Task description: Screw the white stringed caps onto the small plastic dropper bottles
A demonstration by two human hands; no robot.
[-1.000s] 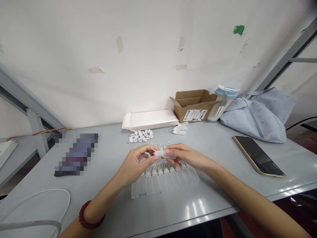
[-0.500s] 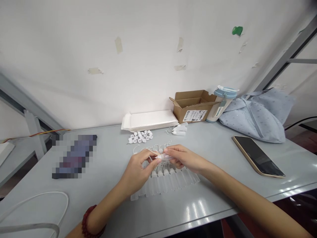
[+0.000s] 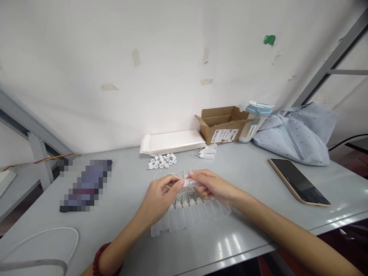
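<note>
A small translucent plastic bottle lies sideways between my two hands, above the table. My right hand is closed around its body. At the neck end, the fingers of my left hand pinch the white cap, which is partly hidden by the thumb. Below my hands, a row of similar translucent bottles lies side by side, with white caps and thin looped strings at their far ends. Just beyond my hands is a group of loose white caps.
Behind stand a stack of white padded envelopes, an open cardboard box and a tumbler. A pale blue bag and a phone lie right. More bottles lie near the box. A white cable loops at left.
Both hands stay together at the bottle, with the left thumb and fingers shifting slightly at the cap. The whole view has tilted a little.
</note>
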